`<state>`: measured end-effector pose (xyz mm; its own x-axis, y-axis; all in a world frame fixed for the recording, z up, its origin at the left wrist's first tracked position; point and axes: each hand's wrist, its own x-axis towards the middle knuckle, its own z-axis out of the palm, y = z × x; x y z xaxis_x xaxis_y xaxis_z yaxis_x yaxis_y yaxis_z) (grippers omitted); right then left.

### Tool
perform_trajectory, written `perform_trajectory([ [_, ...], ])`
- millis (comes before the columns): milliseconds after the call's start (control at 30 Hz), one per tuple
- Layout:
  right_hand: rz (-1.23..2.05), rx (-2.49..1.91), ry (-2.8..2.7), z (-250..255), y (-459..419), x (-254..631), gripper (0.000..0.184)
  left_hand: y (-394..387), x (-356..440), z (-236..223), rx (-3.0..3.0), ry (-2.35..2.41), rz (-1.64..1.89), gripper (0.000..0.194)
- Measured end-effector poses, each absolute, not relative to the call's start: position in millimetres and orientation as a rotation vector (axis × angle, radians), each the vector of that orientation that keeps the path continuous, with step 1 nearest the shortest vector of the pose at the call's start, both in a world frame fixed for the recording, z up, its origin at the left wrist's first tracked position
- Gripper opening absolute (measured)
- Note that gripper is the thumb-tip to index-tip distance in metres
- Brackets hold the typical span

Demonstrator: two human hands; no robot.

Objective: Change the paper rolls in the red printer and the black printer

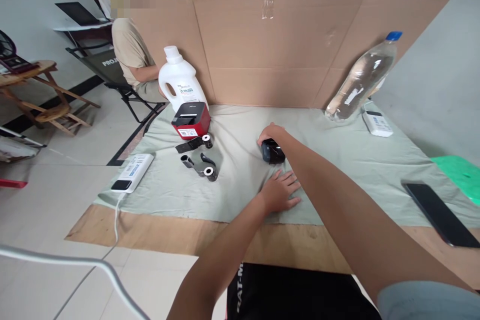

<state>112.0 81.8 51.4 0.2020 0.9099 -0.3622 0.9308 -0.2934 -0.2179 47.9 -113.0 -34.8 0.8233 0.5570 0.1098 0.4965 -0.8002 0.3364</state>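
My right hand reaches to the middle of the cloth and curls round the far side of a small, glossy black boxy device. The device rests on the pale green cloth; its exact kind cannot be made out. Nearer to me, my left hand lies flat with its fingers spread on the cloth, holding nothing. To the left sits a red and black receipt printer. In front of it lie black paper rolls with loose tails, one behind another.
A white detergent jug leans against the cardboard screen. At right are a tilted clear bottle, a white power strip and a black phone. Another power strip lies left. Behind sits a person.
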Motion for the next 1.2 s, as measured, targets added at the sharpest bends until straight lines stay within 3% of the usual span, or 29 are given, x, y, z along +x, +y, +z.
perform_trajectory([
  [100, -0.664, 2.355, 1.637, 59.4, 69.7, 114.1, 0.117, -113.3, 47.5, -33.4, 2.69, 0.811, 0.232, 0.057],
  [400, -0.54, 2.295, 1.869, 62.1, 48.1, 121.3, 0.063, -115.7, 44.5, -35.6, 2.67, 0.815, 0.311, 0.053],
  [667, -0.667, 2.315, 2.013, 74.2, 38.4, 149.6, 0.079, -117.2, 43.9, -32.7, 2.647, 0.794, 0.301, 0.06],
  [833, -0.845, 2.083, 2.486, 51.9, 27.5, 202.8, 0.048, -117.4, 44.4, -31.7, 2.645, 0.798, 0.316, 0.059],
  [967, -0.939, 1.893, 2.732, 36.5, 26.6, 223.7, 0.053, -117.4, 43.7, -28.3, 2.645, 0.791, 0.314, 0.059],
  [1100, -0.658, 1.611, 2.938, 39.6, 22.9, 222.9, 0.048, -117.7, 42.7, -25.3, 2.646, 0.785, 0.307, 0.059],
  [1200, -0.561, 1.725, 2.952, 43.0, 27.8, 217.7, 0.042, -118.1, 42.5, -24.9, 2.628, 0.789, 0.304, 0.058],
])
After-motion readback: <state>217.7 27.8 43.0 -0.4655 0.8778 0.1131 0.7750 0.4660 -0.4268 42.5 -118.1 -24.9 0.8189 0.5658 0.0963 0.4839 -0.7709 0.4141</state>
